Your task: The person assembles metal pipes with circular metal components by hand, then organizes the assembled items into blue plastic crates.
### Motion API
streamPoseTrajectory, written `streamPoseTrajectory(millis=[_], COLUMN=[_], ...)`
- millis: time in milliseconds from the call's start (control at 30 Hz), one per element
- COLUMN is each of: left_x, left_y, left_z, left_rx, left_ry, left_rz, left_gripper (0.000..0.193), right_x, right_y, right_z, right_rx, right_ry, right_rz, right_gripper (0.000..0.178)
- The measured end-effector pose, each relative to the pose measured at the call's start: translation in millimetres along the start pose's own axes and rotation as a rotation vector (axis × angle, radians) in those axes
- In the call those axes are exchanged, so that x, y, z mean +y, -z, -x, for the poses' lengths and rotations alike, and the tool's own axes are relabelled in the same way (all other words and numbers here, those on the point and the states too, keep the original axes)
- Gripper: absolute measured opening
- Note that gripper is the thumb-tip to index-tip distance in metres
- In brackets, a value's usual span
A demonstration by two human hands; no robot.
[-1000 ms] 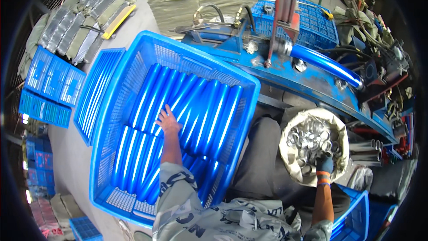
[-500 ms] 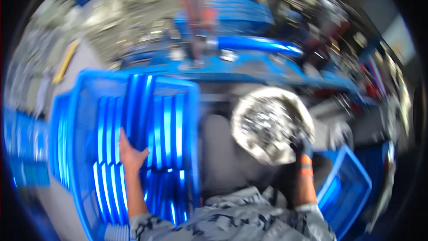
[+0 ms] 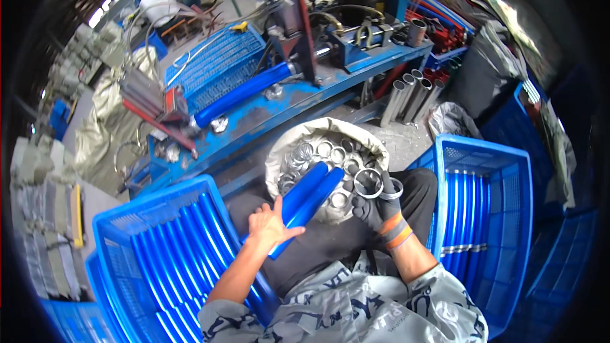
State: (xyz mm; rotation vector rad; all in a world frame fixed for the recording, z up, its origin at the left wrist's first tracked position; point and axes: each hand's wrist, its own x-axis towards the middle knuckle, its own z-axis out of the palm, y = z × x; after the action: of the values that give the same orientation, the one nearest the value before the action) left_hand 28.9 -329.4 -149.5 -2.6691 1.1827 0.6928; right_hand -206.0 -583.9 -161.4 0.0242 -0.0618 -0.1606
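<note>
My bare left hand [image 3: 267,225] is closed around two shiny blue tubes [image 3: 311,197], which lie side by side and slant up to the right. Their far ends reach over an open pale sack [image 3: 304,132] full of loose metal rings [image 3: 295,160]. On my right hand [image 3: 375,211] is a dark glove with an orange and grey cuff. Its fingers grip two silver rings; one ring [image 3: 368,182] faces me beside the tube ends, while the other ring [image 3: 392,189] sits around the fingers. The tubes' near ends are partly hidden by my left hand.
A blue crate [image 3: 101,225] of blue tubes stands at my left, another crate [image 3: 522,216] with tubes at my right. Ahead, a blue bench [image 3: 254,117] carries a machine holding a blue tube [image 3: 244,94]. Metal pipes [image 3: 406,98] stand behind the sack. A seated person [image 3: 162,5] is far left.
My left hand has come out of the left crate and moved right with two blue tubes. My right hand has lifted rings at the sack's near side. The view has turned.
</note>
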Motion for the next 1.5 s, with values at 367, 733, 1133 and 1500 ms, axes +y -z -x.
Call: streamPoseTrajectory(millis=[367, 733, 1133, 1500], left_x=[18, 1, -20, -28], left_y=[100, 132, 122, 75], left_z=[65, 112, 107, 101], left_rx=[0.399, 0.423, 0.411, 0.688], left_ry=[-0.184, -0.266, -0.258, -0.099], left_rz=[0.378, 0.218, 0.228, 0.972], left_gripper=[0.082, 0.066, 0.067, 0.067], right_x=[-50, -46, -42, -71], right_y=[-20, -40, -57, 44], right_z=[13, -11, -26, -33], right_rx=[0.143, 0.003, -0.038, 0.549], right_ry=[0.205, 0.166, 0.248, 0.19], right_rz=[0.855, 0.995, 1.618, 1.547], right_gripper=[0.11, 0.104, 0.092, 0.031])
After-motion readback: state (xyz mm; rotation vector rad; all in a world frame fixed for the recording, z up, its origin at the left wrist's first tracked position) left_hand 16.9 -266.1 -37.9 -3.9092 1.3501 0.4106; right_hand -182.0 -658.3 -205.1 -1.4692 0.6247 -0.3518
